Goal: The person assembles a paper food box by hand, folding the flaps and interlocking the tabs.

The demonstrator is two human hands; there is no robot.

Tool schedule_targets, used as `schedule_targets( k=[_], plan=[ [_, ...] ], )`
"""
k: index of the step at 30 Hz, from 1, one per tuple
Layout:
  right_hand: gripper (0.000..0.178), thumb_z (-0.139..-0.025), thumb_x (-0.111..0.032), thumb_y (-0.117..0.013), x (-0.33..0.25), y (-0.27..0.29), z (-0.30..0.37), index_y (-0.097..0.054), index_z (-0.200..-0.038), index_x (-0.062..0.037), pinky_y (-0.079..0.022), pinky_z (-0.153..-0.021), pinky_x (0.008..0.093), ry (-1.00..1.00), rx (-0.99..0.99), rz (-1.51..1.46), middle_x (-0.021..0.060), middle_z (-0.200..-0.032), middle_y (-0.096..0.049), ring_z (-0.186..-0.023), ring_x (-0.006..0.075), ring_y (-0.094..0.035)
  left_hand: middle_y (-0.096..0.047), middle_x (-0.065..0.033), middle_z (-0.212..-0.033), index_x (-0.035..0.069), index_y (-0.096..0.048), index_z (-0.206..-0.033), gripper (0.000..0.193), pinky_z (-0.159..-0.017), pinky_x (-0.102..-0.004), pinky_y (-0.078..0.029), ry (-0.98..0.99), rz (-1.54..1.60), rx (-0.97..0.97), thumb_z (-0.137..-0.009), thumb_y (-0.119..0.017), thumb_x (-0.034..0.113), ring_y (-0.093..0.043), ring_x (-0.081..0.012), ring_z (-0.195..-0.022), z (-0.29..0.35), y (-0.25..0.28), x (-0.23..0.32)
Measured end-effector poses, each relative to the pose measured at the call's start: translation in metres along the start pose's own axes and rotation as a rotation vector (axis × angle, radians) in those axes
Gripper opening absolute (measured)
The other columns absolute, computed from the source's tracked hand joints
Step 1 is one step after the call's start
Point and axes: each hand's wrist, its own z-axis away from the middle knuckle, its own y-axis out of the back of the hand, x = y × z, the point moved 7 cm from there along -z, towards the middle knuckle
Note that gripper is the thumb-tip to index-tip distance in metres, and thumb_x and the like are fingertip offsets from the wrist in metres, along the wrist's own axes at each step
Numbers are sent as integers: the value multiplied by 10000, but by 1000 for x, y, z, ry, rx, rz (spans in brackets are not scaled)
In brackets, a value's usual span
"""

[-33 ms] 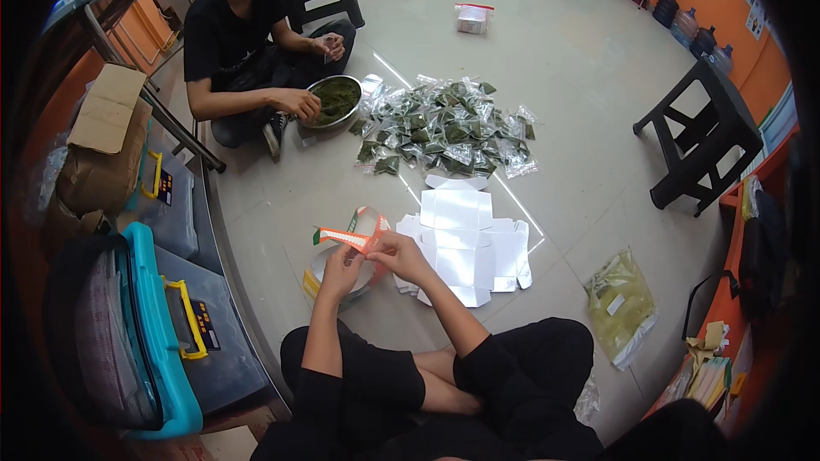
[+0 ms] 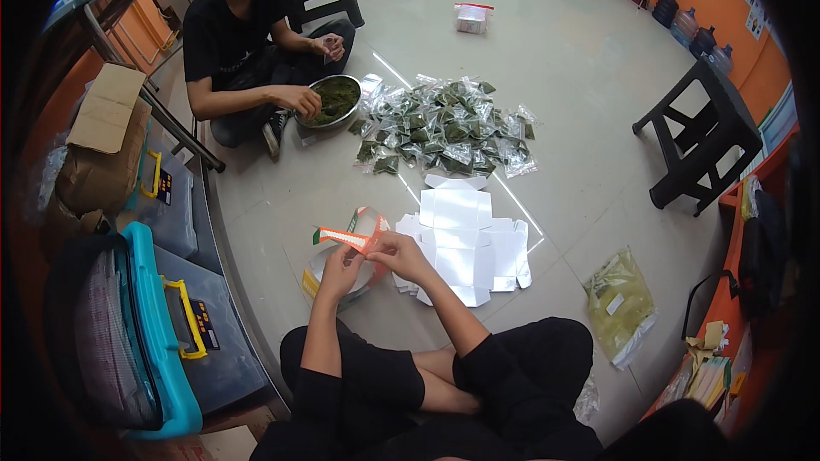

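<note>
My left hand (image 2: 342,273) and my right hand (image 2: 399,254) are close together above the floor, both with fingers closed on a narrow orange, white and green printed strip (image 2: 340,236). One end of it sticks out to the left. Behind and under my hands lies a looped printed band (image 2: 312,280); I cannot tell whether it joins the strip. Just right of my hands, a stack of flat, unfolded white cardboard boxes (image 2: 457,243) rests on the floor. Farther off is a pile of small clear bags (image 2: 448,128) with dark green contents.
A co-worker (image 2: 243,51) sits at the far left, one hand at a metal bowl (image 2: 336,102) of green stuff. A black stool (image 2: 705,132) stands right; a yellowish plastic bag (image 2: 621,307) lies near my knee. Storage boxes (image 2: 213,316) line the left. Farther back sits a clear bag (image 2: 472,19).
</note>
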Motion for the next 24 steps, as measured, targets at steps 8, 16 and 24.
schedule_targets(
  k=[8, 16, 24],
  plan=[
    [203, -747, -142, -743, -13, -6, 1, -624, -808, 10, -512, -722, 303, -43, -58, 114, 89, -830, -603, -751, 182, -631, -660, -156, -997, -11, -575, -1108, 253, -805, -316, -485, 21, 24, -48, -875, -554, 86, -638, -221, -919, 3, -2, -8],
    [200, -753, -116, -726, -12, -2, 1, -589, -793, 24, -524, -740, 313, -48, -11, 115, 100, -833, -603, -772, 210, -645, -655, -147, -1003, -28, -542, -1126, 268, -808, -307, -485, 2, 137, -2, -868, -553, 47, -636, -201, -925, -3, -4, -7],
    [93, -769, -21, -649, -9, -3, 2, -573, -763, 33, -521, -770, 310, -29, 22, 21, 94, -871, -588, -782, 196, -630, -669, -109, -957, -2, -591, -1092, 237, -786, -298, -484, 16, 75, -58, -872, -553, 77, -638, -182, -888, -3, -6, -5]
  ],
)
